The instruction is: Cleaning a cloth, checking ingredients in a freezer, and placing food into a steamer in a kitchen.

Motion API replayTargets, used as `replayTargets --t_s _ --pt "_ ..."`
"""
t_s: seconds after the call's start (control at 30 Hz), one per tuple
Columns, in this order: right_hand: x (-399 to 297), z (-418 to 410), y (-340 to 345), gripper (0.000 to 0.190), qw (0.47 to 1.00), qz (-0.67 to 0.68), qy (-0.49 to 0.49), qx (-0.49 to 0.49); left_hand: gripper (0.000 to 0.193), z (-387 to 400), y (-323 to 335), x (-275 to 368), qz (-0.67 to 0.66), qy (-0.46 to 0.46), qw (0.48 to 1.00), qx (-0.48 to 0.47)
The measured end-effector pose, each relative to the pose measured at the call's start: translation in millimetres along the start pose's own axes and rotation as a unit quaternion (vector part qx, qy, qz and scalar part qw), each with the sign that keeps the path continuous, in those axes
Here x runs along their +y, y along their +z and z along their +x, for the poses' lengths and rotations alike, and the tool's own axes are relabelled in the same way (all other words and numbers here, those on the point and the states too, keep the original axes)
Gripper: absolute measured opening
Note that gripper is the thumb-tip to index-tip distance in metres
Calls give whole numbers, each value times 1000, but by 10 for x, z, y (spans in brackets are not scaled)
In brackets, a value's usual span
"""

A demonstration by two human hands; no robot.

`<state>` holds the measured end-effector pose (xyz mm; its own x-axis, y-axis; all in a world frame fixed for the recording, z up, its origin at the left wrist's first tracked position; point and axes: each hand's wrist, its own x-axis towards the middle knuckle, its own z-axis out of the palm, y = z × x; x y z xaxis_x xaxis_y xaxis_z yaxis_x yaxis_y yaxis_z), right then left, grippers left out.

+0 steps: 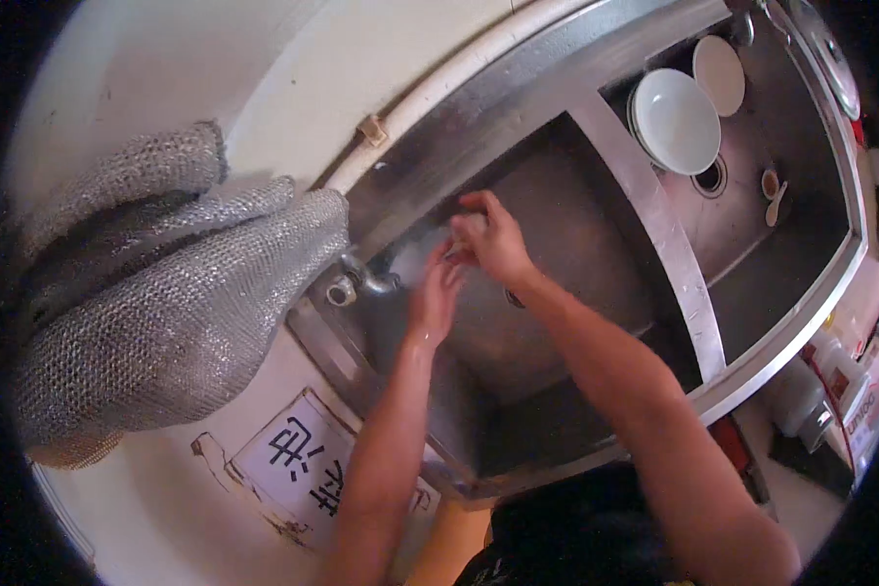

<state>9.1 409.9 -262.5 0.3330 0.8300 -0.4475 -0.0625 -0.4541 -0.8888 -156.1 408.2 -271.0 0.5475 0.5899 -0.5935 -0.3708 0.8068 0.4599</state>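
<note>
Both hands meet over the left basin (pixel 557 212) of a stainless steel sink, close to a metal tap (pixel 373 282). My left hand (pixel 436 297) has its fingers pointing up toward the other hand, and its wrist looks wet. With bent fingers, my right hand (pixel 494 238) touches or nearly touches the left fingertips. Something pale shows beneath the right fingers, too blurred to name; whether either hand grips it is unclear. A drain (pixel 513 297) is partly hidden by my right wrist.
In the right basin lie stacked white bowls (pixel 677 121), a pale dish (pixel 718 75) and a spoon (pixel 776 205). A metal divider (pixel 652 212) separates the basins. Silvery woven sheeting (pixel 176 308) hangs at left, above a paper sign (pixel 300 454) with writing. A pipe (pixel 439 95) follows the wall.
</note>
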Motion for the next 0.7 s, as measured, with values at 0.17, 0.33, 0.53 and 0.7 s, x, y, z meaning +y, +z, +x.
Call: replayTargets --t_s 0.17,0.33,0.53,0.7 --pt "-231 -598 372 32 979 25 -197 -52 54 261 -540 170 158 -10 987 -37" --pt "185 24 187 23 981 -81 -169 55 45 368 201 304 681 -29 732 8" --pt "-104 -384 152 18 992 -4 -124 2 38 202 242 421 5 -53 989 139" --pt "-27 -363 -50 15 993 46 -57 92 33 93 257 499 306 -58 930 194"
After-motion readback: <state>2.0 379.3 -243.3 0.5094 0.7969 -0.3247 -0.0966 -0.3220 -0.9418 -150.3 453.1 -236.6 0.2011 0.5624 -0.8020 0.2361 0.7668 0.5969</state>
